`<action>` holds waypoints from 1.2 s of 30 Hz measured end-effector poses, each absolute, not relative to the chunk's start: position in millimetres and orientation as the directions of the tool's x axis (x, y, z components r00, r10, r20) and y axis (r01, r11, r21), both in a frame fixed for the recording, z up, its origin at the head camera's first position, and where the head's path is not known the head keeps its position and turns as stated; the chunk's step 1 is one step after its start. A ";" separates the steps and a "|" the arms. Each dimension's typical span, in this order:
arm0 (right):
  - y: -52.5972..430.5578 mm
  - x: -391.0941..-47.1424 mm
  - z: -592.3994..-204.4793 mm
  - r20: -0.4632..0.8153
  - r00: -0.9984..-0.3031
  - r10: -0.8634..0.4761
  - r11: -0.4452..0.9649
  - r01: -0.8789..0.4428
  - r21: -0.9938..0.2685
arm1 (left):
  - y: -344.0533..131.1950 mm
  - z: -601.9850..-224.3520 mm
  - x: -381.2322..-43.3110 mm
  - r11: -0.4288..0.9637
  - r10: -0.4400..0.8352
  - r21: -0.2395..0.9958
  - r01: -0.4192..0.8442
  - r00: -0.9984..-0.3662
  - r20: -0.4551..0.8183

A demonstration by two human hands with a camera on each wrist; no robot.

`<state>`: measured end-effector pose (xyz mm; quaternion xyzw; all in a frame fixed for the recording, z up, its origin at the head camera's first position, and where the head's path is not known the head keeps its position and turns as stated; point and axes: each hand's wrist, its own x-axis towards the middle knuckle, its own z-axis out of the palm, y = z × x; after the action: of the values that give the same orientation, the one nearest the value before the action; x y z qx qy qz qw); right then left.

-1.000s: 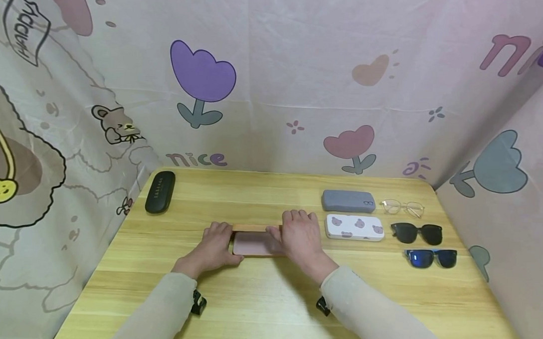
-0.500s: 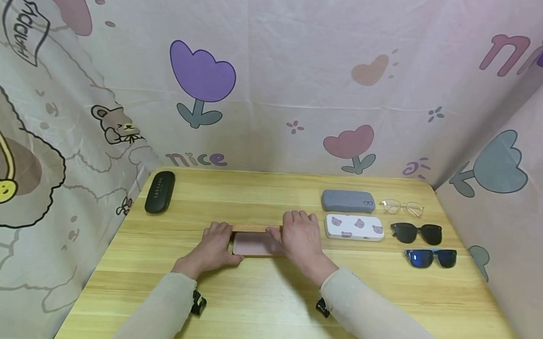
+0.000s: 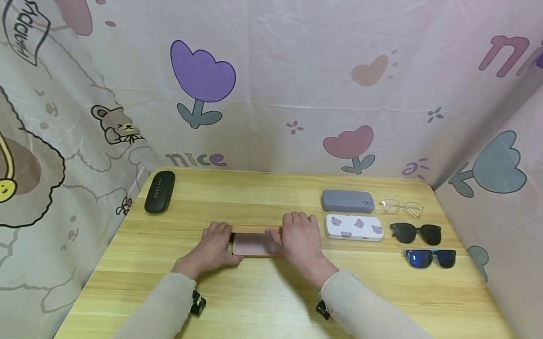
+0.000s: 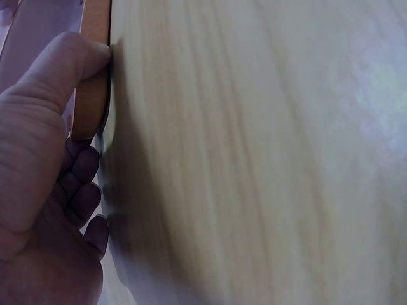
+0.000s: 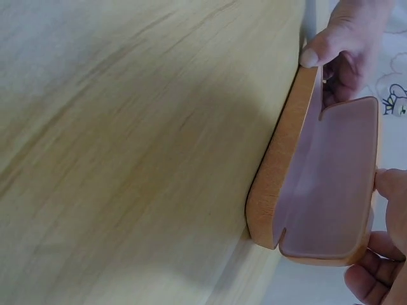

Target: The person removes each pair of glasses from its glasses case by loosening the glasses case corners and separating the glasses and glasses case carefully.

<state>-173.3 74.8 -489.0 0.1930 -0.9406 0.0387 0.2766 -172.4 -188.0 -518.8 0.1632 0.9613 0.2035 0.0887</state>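
An orange-brown glasses case [image 3: 255, 245] with a pale pinkish lining lies on the wooden table, its lid [image 5: 337, 181] raised. My left hand [image 3: 212, 248] grips the left end of the case, thumb against the front wall and fingers behind. In the left wrist view, the left hand's thumb [image 4: 60, 67] presses the orange wall of the case. My right hand [image 3: 302, 244] holds the lid near its right end. The right wrist view shows the right thumb [image 5: 388, 184] at the lid's edge, with the fingers curled behind it.
To the right lie a grey-blue glasses case [image 3: 348, 201], a white bear-print case [image 3: 354, 228], thin-framed glasses [image 3: 402, 208], black sunglasses [image 3: 416, 233] and blue-lensed sunglasses [image 3: 430, 258]. A black glasses case [image 3: 160, 192] lies at the far left. Printed curtains [image 3: 274, 80] surround the table.
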 end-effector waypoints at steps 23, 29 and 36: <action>76.4 -169.8 -491.6 0.567 -0.747 -0.347 0.918 -0.396 0.041 | -188.5 -518.8 -172.5 0.864 0.344 0.423 0.273 -0.934 -0.099; 76.9 -168.5 -493.8 0.567 -0.747 -0.347 0.916 -0.400 0.034 | -188.1 -518.6 -172.9 0.862 0.343 0.426 0.275 -0.935 -0.091; 77.6 -166.7 -498.1 0.590 -0.727 -0.351 0.913 -0.407 0.042 | -188.4 -517.7 -172.1 0.856 0.343 0.441 0.269 -0.934 -0.096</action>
<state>-166.7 77.6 -498.1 0.2041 -0.9281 0.0452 0.3080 -172.1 -188.4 -517.7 0.1595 0.9596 0.2153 0.0858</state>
